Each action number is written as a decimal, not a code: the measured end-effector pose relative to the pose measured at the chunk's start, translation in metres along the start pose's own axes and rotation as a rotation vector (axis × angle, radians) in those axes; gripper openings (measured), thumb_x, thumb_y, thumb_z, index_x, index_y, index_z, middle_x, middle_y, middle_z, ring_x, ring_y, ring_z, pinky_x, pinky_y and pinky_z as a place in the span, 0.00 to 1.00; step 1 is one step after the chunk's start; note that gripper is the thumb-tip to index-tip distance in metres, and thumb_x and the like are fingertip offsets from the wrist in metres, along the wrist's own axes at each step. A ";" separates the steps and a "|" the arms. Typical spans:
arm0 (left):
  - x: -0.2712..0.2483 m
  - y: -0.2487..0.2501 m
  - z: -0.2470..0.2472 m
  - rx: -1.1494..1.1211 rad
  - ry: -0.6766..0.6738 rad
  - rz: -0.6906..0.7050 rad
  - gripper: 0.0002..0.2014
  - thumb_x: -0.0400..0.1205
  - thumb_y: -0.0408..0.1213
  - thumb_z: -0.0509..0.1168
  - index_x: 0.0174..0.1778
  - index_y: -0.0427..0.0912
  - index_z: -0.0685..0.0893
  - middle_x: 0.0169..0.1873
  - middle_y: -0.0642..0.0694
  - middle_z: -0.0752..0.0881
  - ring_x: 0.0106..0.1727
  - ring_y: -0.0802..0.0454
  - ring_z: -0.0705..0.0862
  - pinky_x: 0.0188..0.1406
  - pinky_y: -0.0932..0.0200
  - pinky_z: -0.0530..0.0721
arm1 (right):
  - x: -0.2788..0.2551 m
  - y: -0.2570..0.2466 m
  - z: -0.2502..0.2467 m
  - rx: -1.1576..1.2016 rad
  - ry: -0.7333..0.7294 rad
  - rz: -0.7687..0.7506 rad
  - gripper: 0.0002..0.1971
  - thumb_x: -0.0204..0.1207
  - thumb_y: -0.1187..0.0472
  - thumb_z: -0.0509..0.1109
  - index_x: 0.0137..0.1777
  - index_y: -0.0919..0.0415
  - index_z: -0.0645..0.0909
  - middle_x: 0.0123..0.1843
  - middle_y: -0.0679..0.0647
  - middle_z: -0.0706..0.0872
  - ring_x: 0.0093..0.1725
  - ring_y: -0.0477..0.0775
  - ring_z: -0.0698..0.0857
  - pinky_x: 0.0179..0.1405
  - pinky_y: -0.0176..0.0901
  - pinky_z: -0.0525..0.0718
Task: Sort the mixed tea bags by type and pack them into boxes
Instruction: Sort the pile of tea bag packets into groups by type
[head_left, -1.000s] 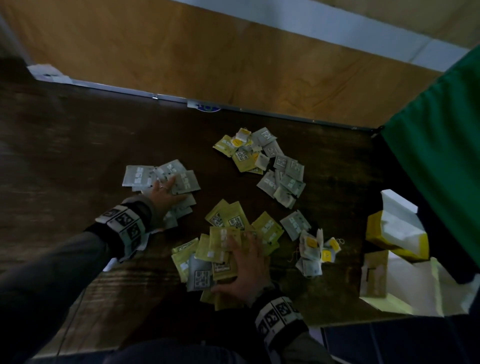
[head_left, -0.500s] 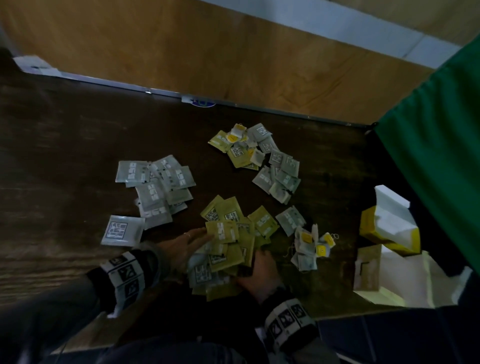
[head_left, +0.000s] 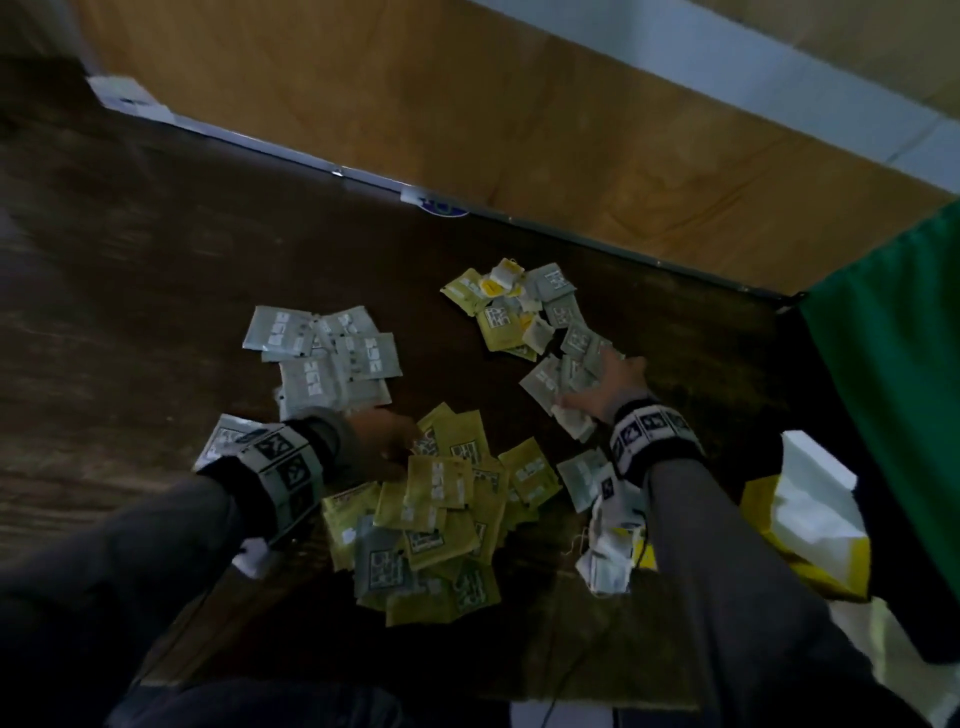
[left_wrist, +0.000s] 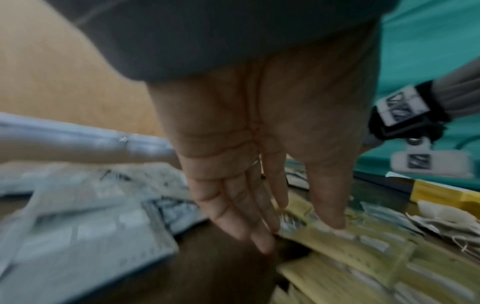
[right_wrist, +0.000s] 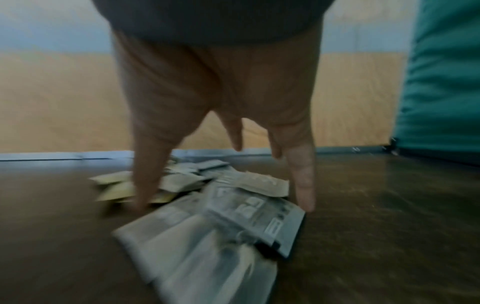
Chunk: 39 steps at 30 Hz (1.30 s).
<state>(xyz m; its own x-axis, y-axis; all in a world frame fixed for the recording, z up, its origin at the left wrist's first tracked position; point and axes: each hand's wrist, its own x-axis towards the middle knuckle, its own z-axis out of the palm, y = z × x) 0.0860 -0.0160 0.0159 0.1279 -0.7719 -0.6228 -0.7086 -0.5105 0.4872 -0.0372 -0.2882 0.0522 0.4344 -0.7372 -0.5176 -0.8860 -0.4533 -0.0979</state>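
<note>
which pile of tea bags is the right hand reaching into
The far mixed pile, at the back of the table. The right hand rests open on its grey sachets; the all-grey pile and yellow pile lie by the left hand.

Paper tea bags (head_left: 447, 478) (matt) on dark wood table (head_left: 156, 291).

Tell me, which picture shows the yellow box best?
The head view: the yellow box sits whole at the table's right edge, white flap up. The left wrist view catches only a blurry yellow corner. The right wrist view doesn't show it.
</note>
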 end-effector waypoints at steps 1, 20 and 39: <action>0.003 0.000 0.004 -0.019 0.003 -0.016 0.24 0.80 0.43 0.66 0.73 0.47 0.72 0.67 0.47 0.80 0.64 0.49 0.81 0.65 0.51 0.80 | 0.009 -0.002 -0.005 0.029 -0.018 -0.017 0.53 0.63 0.47 0.81 0.82 0.49 0.50 0.82 0.62 0.45 0.79 0.71 0.57 0.68 0.65 0.72; 0.018 0.008 -0.019 -0.159 0.140 0.029 0.24 0.82 0.44 0.63 0.74 0.48 0.70 0.68 0.51 0.77 0.60 0.56 0.82 0.61 0.57 0.82 | 0.063 0.011 0.011 -0.046 -0.133 -0.134 0.39 0.59 0.59 0.83 0.68 0.44 0.68 0.71 0.58 0.61 0.71 0.73 0.67 0.65 0.63 0.77; 0.004 0.090 -0.048 -0.724 0.450 0.082 0.29 0.81 0.47 0.64 0.76 0.42 0.65 0.68 0.46 0.77 0.64 0.52 0.79 0.62 0.55 0.81 | -0.061 -0.003 0.021 1.110 -0.342 -0.418 0.33 0.63 0.68 0.78 0.69 0.61 0.71 0.53 0.57 0.85 0.52 0.57 0.86 0.43 0.49 0.86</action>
<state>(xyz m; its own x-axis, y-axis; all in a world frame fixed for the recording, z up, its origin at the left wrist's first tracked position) 0.0558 -0.0831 0.0871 0.4677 -0.8157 -0.3404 -0.1293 -0.4442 0.8866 -0.0648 -0.2312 0.0666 0.8001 -0.3937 -0.4526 -0.4199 0.1712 -0.8913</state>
